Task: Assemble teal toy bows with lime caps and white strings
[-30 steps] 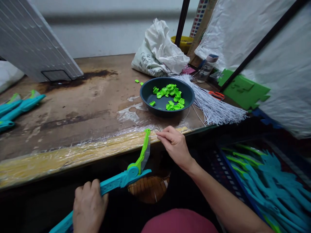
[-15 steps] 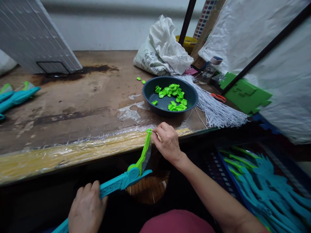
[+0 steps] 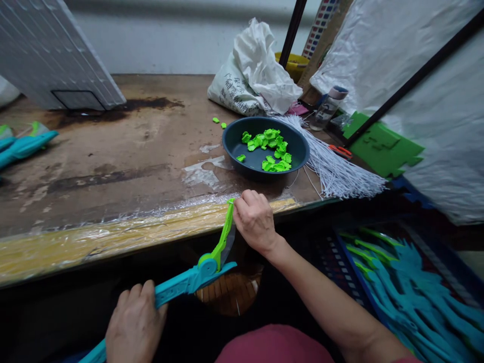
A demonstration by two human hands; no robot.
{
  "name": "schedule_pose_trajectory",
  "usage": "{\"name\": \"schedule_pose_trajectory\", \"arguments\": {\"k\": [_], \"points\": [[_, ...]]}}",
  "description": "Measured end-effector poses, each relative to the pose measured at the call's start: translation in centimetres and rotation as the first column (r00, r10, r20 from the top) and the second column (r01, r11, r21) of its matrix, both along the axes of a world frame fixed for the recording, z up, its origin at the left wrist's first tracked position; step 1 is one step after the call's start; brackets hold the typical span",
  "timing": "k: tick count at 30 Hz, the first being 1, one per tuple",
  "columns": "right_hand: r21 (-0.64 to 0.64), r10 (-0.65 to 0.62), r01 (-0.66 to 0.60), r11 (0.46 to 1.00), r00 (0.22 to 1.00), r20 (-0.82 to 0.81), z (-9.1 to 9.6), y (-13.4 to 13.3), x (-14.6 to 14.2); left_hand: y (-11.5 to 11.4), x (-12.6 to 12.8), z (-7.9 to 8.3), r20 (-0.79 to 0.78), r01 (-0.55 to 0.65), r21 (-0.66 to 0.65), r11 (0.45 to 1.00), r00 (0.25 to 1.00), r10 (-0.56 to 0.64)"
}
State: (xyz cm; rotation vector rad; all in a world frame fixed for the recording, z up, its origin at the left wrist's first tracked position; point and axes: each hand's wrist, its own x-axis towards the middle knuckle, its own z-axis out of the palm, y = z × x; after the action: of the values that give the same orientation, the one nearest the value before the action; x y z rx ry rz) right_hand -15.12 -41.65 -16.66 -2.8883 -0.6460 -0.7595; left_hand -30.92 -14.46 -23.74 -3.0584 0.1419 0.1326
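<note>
My left hand (image 3: pixel 133 322) is wrapped around the teal plastic body of what looks like a toy bow (image 3: pixel 176 290), which slants up to the right. A green hinged limb (image 3: pixel 224 239) with a clear greyish strip beside it rises from its round joint to the table's edge. At the limb's tip, the fingers of my right hand (image 3: pixel 255 220) are pinched together, with a short bit of white string (image 3: pixel 231 202) showing there. The fingers hide most of that string. Just beyond, a dark bowl (image 3: pixel 236 170) holds several small bright green plastic pieces (image 3: pixel 278 164).
A bundle of white strings (image 3: pixel 342 174) lies right of the bowl, near orange-handled scissors (image 3: pixel 340 150). Behind stands a white sack (image 3: pixel 242 83). A blue crate (image 3: pixel 350 267) of teal and green parts sits low right; more teal parts (image 3: pixel 28 146) lie at left.
My right hand has shifted slightly left, closer against the limb's tip, and covers more of the white string. My left hand keeps its grip.
</note>
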Motion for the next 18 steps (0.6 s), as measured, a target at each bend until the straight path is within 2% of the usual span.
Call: {"name": "schedule_pose_trajectory", "arguments": {"k": [5, 9, 14, 18], "points": [[-0.028, -0.093, 0.09, 0.996, 0.984, -0.149, 0.1, 0.6, 0.3, -0.9, 0.1, 0.4, 0.023, -0.012, -0.011, 1.0, 1.0, 0.012], [-0.044, -0.118, 0.112, 0.993, 0.973, -0.199, 0.1, 1.2, 0.2, -0.8, -0.3, -0.4, 0.043, -0.008, -0.008, 1.0, 0.999, 0.008], [-0.127, -0.199, 0.167, 0.978, 0.933, -0.3, 0.0, 1.9, 0.9, -0.8, -0.1, -1.4, 0.156, 0.039, -0.055, 0.998, 0.987, -0.03], [-0.244, -0.269, 0.181, 0.953, 0.876, -0.4, 0.3, 0.1, 1.6, -3.1, 0.6, -0.8, 0.045, -0.065, -0.144, 0.987, 0.996, 0.072]]}}
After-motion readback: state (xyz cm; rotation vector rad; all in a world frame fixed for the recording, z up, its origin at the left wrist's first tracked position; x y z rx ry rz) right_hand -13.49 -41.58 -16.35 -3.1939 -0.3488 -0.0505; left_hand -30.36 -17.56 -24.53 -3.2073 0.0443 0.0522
